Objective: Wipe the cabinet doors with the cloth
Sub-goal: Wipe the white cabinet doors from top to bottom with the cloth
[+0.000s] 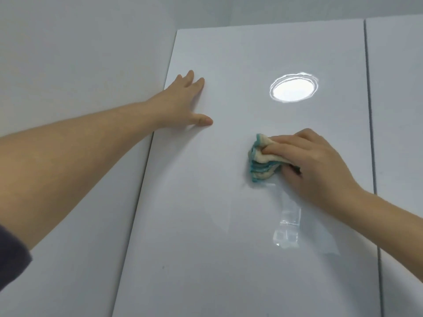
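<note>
Wall (75, 46): from 9 to 11 o'clock we see a plain, pale grey-white surface.
Lamp glare (293, 89): at 1 o'clock, a bright round patch with a rippled rim.
Window-like reflection (288, 227): at 5 o'clock, faint pale panes.
Lighting: soft and even, and we find only weak shadows.

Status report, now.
Left hand open, at door's left edge. Right hand grips cloth, pressed to door. Nothing in the way.

cabinet door (194, 213) free below cloth (263, 161), left hand (183, 104) blocking upper left edge
</note>
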`<action>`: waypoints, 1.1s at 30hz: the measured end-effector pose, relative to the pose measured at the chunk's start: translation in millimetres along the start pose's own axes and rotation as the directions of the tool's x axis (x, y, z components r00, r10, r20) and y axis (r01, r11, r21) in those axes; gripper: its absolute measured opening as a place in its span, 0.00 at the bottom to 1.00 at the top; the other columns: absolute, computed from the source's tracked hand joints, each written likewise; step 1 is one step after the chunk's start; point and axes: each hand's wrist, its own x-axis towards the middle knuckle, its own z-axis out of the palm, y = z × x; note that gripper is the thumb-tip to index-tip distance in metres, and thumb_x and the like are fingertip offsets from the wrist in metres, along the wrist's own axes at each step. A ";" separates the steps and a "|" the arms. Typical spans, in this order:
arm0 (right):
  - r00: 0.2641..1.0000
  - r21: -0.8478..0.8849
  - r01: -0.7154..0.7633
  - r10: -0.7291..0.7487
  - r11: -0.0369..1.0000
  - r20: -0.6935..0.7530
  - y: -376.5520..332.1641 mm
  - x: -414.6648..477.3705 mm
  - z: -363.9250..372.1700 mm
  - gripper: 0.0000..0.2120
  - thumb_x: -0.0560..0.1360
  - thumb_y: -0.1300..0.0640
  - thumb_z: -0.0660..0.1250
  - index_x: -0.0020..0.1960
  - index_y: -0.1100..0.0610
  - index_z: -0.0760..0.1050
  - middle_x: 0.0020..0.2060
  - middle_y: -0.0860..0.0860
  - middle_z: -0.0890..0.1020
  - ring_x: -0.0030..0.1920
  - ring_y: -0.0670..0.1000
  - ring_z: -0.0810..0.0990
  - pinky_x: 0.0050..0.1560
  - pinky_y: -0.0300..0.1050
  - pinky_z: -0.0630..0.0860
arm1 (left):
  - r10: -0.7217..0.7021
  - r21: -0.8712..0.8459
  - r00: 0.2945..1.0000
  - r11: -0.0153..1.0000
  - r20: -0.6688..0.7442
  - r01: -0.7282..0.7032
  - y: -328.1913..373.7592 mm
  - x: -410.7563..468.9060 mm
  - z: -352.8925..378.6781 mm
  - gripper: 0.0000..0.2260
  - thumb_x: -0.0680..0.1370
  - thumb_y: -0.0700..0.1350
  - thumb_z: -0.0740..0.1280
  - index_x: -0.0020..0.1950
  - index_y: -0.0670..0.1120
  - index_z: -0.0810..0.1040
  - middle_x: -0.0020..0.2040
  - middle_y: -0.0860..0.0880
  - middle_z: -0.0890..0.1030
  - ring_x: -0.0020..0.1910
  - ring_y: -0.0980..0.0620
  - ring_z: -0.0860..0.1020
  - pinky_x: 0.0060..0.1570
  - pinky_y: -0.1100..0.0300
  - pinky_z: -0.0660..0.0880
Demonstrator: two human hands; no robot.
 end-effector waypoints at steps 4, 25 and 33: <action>0.960 0.067 0.249 -0.256 0.966 0.115 -24.8 -42.7 -4.2 0.16 0.73 0.67 0.64 0.56 0.52 0.79 0.59 0.44 0.81 0.44 0.55 0.74 0.41 0.49 0.73 | -0.004 0.000 1.000 1.000 0.010 0.004 -0.7 -0.8 2.1 0.48 0.72 0.64 0.68 0.80 0.50 0.43 0.80 0.50 0.39 0.79 0.49 0.39 0.77 0.48 0.48; 0.998 -0.032 0.046 -0.045 0.998 0.033 61.3 -18.0 -49.0 0.18 0.70 0.69 0.63 0.54 0.56 0.82 0.57 0.44 0.81 0.44 0.58 0.75 0.45 0.54 0.75 | -0.009 0.020 1.000 1.000 0.016 0.009 4.4 0.1 5.3 0.49 0.72 0.64 0.68 0.80 0.49 0.41 0.80 0.50 0.37 0.79 0.48 0.38 0.77 0.47 0.45; 0.956 0.026 0.244 -0.245 0.969 0.159 33.2 -78.0 -54.7 0.16 0.74 0.66 0.63 0.57 0.50 0.78 0.60 0.46 0.81 0.44 0.59 0.76 0.44 0.53 0.75 | -0.004 0.012 1.000 1.000 0.000 0.004 2.1 0.7 7.8 0.49 0.71 0.64 0.67 0.80 0.49 0.41 0.80 0.50 0.37 0.79 0.48 0.38 0.77 0.46 0.45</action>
